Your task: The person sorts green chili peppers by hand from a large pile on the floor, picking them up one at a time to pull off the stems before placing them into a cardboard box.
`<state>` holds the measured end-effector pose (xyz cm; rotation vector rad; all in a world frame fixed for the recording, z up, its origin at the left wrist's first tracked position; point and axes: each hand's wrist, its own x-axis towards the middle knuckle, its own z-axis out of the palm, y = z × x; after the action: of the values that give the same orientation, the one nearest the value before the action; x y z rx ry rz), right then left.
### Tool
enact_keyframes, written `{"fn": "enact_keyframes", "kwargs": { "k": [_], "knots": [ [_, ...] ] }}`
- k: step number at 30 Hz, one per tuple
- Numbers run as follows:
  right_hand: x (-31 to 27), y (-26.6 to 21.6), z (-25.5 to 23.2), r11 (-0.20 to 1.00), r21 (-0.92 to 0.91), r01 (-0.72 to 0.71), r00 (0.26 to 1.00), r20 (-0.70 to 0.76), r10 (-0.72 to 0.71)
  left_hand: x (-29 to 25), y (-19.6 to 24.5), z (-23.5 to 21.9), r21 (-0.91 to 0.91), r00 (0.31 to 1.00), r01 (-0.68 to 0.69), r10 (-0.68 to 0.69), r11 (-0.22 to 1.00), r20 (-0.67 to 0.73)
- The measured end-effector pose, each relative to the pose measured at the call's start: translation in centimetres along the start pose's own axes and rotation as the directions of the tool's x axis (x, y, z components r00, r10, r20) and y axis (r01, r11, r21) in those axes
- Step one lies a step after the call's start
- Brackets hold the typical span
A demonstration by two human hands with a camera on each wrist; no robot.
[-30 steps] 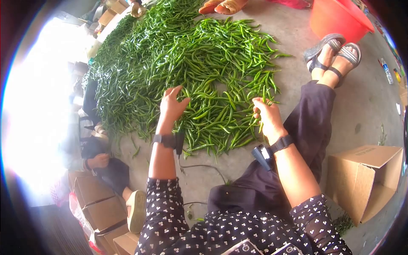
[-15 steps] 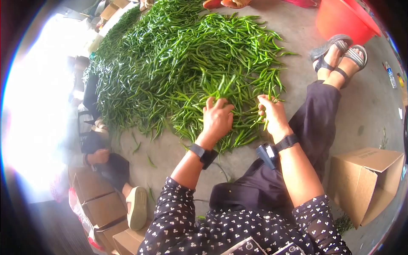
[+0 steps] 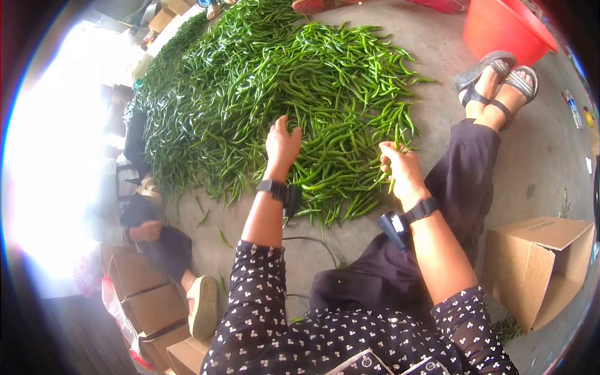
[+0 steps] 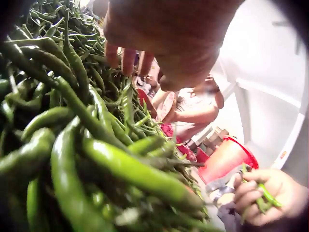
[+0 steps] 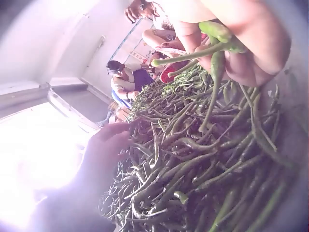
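A broad heap of green chili peppers [image 3: 337, 81] covers the floor in front of me. My left hand [image 3: 282, 149] is over the near part of the heap, its fingers stretched forward. The left wrist view shows nothing in that hand [image 4: 169, 43], with its fingers loosely lowered by the chilies. At the heap's right edge, my right hand [image 3: 403, 169] holds a few chili peppers [image 5: 217, 58] in curled fingers, their stems poking out in the right wrist view.
An open cardboard box [image 3: 519, 265] stands at my right, and a red tub [image 3: 506, 31] at the far right beyond my sandalled feet. On the left sits another person, whose hand [image 3: 147, 231] shows beside cardboard boxes [image 3: 153, 306]. A cable [image 3: 319, 240] lies on the floor.
My left hand moved right and lifted several chilies half a second ago; now it is back left over the heap without them. The right hand keeps its chilies, shifted slightly in view.
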<state>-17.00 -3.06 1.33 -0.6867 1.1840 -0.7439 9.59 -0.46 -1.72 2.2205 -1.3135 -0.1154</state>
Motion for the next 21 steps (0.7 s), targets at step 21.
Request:
{"fn": "enact_keyframes", "kwargs": {
  "k": [21],
  "knots": [
    [-0.1,-0.2,0.5,0.999,0.047,0.016,1.000,0.019,-0.017,5.6,2.3,-1.9,0.396,1.000,0.012,-0.003,0.918,-0.024]
  ]
}}
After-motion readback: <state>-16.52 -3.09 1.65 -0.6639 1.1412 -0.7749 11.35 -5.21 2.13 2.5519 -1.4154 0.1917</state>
